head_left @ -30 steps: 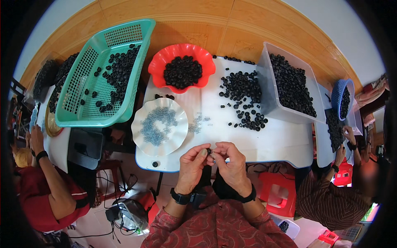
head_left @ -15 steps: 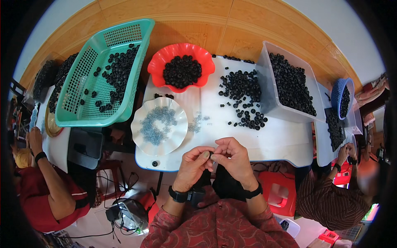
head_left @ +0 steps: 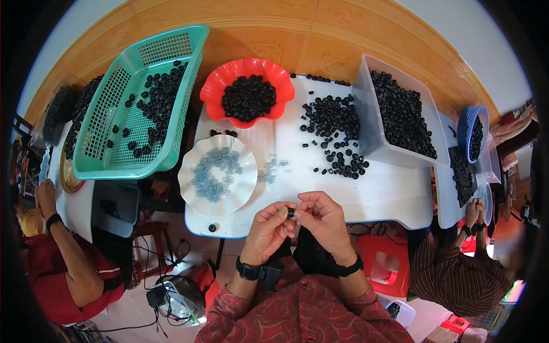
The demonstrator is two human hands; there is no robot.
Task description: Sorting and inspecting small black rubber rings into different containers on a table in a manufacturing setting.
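My left hand (head_left: 267,231) and my right hand (head_left: 323,224) meet over the table's near edge, both closed in a pinch. Between their fingertips sits a small round black part (head_left: 291,212); its far side is hidden by the fingers. A scalloped white plate (head_left: 243,194) lies beyond my left hand, holding many small clear bluish pieces (head_left: 206,178). More such pieces (head_left: 269,171) are scattered on the white tabletop to the plate's right. One loose black part (head_left: 213,227) rests near the front left edge. Piles of black parts (head_left: 331,117) lie farther back.
A red wavy bowl (head_left: 209,94) and a translucent bin (head_left: 372,140) hold black parts, as does a green basket (head_left: 123,168) at left. Co-workers sit on both sides, one in a red shirt (head_left: 68,268), one in stripes (head_left: 452,271). A red stool (head_left: 383,257) stands by my right.
My hands stay nearly in place while my fingers shift, and the black part between them shows more. The view has turned slightly. At right, the co-worker's hands have moved a little.
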